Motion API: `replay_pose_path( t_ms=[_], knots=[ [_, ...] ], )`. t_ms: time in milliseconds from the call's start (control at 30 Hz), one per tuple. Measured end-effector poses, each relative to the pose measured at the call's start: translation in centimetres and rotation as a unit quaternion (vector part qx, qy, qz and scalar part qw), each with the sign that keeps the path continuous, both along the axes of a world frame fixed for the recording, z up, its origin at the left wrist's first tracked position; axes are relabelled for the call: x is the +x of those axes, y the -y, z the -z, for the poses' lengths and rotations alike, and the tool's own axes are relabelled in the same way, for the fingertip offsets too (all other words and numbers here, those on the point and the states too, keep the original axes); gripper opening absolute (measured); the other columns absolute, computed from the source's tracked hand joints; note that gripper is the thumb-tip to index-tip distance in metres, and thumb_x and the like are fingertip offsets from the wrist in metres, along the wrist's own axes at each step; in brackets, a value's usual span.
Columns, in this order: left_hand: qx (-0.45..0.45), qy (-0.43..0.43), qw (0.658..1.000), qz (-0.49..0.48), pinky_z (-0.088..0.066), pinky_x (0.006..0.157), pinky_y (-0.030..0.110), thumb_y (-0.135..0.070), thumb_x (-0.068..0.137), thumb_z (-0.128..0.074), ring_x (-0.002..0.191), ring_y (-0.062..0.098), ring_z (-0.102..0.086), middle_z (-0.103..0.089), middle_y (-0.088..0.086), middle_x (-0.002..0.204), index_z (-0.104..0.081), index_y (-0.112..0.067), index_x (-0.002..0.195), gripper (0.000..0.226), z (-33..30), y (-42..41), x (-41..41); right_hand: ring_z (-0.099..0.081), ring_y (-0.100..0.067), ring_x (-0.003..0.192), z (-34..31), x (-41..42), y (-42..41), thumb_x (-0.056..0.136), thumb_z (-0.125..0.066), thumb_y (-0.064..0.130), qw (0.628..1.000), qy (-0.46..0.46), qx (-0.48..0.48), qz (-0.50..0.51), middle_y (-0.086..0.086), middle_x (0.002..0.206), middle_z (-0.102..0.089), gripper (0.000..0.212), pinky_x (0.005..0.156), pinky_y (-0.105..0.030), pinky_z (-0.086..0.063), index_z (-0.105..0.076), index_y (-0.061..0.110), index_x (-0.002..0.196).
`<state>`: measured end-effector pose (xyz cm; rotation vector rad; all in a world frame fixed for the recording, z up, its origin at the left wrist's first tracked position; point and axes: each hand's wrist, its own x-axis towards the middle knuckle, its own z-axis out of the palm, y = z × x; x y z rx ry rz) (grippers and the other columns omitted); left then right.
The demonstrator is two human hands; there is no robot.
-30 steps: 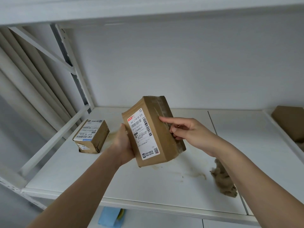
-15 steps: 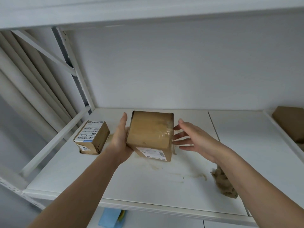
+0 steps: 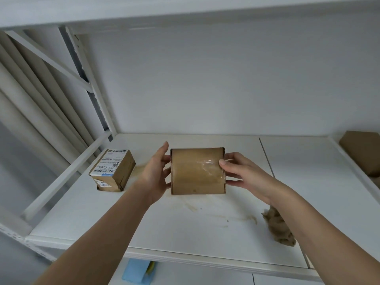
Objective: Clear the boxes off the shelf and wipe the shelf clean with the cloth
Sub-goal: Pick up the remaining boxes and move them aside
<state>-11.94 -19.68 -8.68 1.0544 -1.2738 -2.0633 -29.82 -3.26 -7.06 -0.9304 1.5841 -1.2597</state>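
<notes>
A taped cardboard box [image 3: 197, 171] sits between the person's two hands over the middle of the white shelf [image 3: 205, 239]. The left hand [image 3: 155, 174] presses flat against the box's left end, fingers straight and pointing up; the right hand [image 3: 238, 171] curls round its right end, thumb laid on the taped top face. Whether the box's underside rests on the shelf or hangs just above it cannot be told from this view.

The box's long axis runs left to right, so each hand caps one short end and neither is nearer than the other. The open front edge of the shelf lies toward the person, so carrying the box off probably means drawing it straight back with both hands.

A second, smaller box with a shipping label [image 3: 112, 170] stands to the left, near the left hand and apart from the held box. The crumpled brown cloth [image 3: 279, 229] lies on the shelf under the right forearm. Brownish smears [image 3: 205, 208] mark the surface in front of the held box. Another cardboard box [image 3: 364, 153] shows at the far right, past a divider.
</notes>
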Motion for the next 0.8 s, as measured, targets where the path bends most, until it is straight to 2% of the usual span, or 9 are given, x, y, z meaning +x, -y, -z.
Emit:
replay_pose_path(
  t_ms=[67,100,133,233,333,433,500,633,800],
  knots=[
    [-0.003,0.0,1.0,0.026,-0.052,0.086,0.039,-0.06,0.075,-0.067,0.095,0.02,-0.065,-0.071,-0.001,0.099,-0.068,-0.015,0.099,0.051,0.0,-0.3,-0.2,-0.062,-0.007,0.11,0.2,-0.2,-0.2,0.086,-0.071,0.031,1.0,-0.012,0.002,-0.017,0.004,0.123,-0.061,0.049,0.105,-0.038,-0.044,-0.049,0.028,0.129],
    [-0.002,-0.002,0.999,0.034,-0.049,0.096,0.042,-0.056,0.073,-0.071,0.106,0.024,-0.064,-0.07,0.004,0.111,-0.068,-0.014,0.112,0.057,-0.1,-0.7,-0.3,-0.061,-0.007,0.113,0.3,-0.4,-0.4,0.081,-0.072,0.029,1.0,-0.013,-0.002,-0.023,0.006,0.127,-0.058,0.058,0.106,-0.037,-0.043,-0.045,0.032,0.132],
    [-0.003,-0.007,0.999,0.038,-0.047,0.1,0.043,-0.049,0.075,-0.073,0.11,0.026,-0.064,-0.068,0.008,0.116,-0.065,-0.011,0.118,0.058,0.0,-1.0,-0.5,-0.058,-0.006,0.118,0.5,-0.6,-0.5,0.079,-0.072,0.025,0.999,-0.011,-0.008,-0.029,0.01,0.13,-0.055,0.064,0.107,-0.036,-0.042,-0.041,0.035,0.134],
    [0.001,-0.016,0.999,0.036,-0.054,0.089,0.042,-0.034,0.076,-0.077,0.105,0.027,-0.067,-0.068,0.01,0.116,-0.054,-0.009,0.128,0.062,0.1,-2.1,-1.1,-0.044,-0.003,0.132,0.9,-1.0,-0.9,0.088,-0.065,0.002,0.998,-0.013,-0.031,-0.053,0.019,0.139,-0.047,0.069,0.108,-0.032,-0.04,-0.035,0.041,0.136],
    [0.001,-0.023,0.999,0.031,-0.056,0.084,0.048,-0.033,0.078,-0.076,0.103,0.025,-0.068,-0.068,0.003,0.118,-0.046,-0.021,0.132,0.063,0.5,-2.7,-2.1,-0.035,0.003,0.136,1.2,-1.4,-1.2,0.086,-0.062,-0.008,0.996,-0.039,-0.041,-0.072,0.024,0.145,-0.039,0.076,0.099,-0.024,-0.042,-0.037,0.043,0.137],
    [-0.014,-0.028,0.999,0.028,-0.055,0.085,0.049,-0.031,0.082,-0.073,0.102,0.022,-0.067,-0.066,-0.004,0.118,-0.037,-0.039,0.131,0.061,0.6,-3.2,-2.9,-0.034,0.005,0.136,1.3,-2.0,-1.8,0.082,-0.057,-0.011,0.995,-0.055,-0.037,-0.073,0.027,0.145,-0.04,0.076,0.107,-0.026,-0.033,-0.044,0.04,0.136],
    [-0.019,-0.028,0.999,0.037,-0.055,0.085,0.049,-0.029,0.083,-0.072,0.102,0.022,-0.067,-0.066,-0.005,0.118,-0.036,-0.042,0.132,0.063,0.7,-3.3,-3.3,-0.038,0.006,0.133,1.0,-2.6,-2.2,0.084,-0.049,-0.016,0.997,-0.048,-0.035,-0.052,0.026,0.141,-0.046,0.073,0.108,-0.029,-0.034,-0.05,0.039,0.133],
    [-0.028,-0.013,0.998,0.048,-0.055,0.085,0.05,-0.03,0.082,-0.073,0.104,0.023,-0.067,-0.065,-0.006,0.12,-0.038,-0.045,0.134,0.064,0.9,-4.0,-4.1,-0.052,0.001,0.123,0.4,-3.8,-3.0,0.09,-0.046,-0.012,0.998,-0.051,-0.027,-0.001,0.02,0.132,-0.056,0.058,0.1,-0.023,-0.04,-0.059,0.034,0.124],
    [0.013,-0.024,0.996,0.081,-0.054,0.083,0.056,-0.034,0.082,-0.073,0.106,0.026,-0.066,-0.065,-0.003,0.122,-0.04,-0.04,0.134,0.062,-0.4,-5.9,-6.8,-0.059,-0.015,0.11,0.2,-6.5,-4.2,0.096,-0.053,0.008,0.988,-0.023,-0.003,0.153,0.0,0.124,-0.054,0.05,0.093,-0.031,-0.05,-0.039,0.031,0.138]
  ],
)
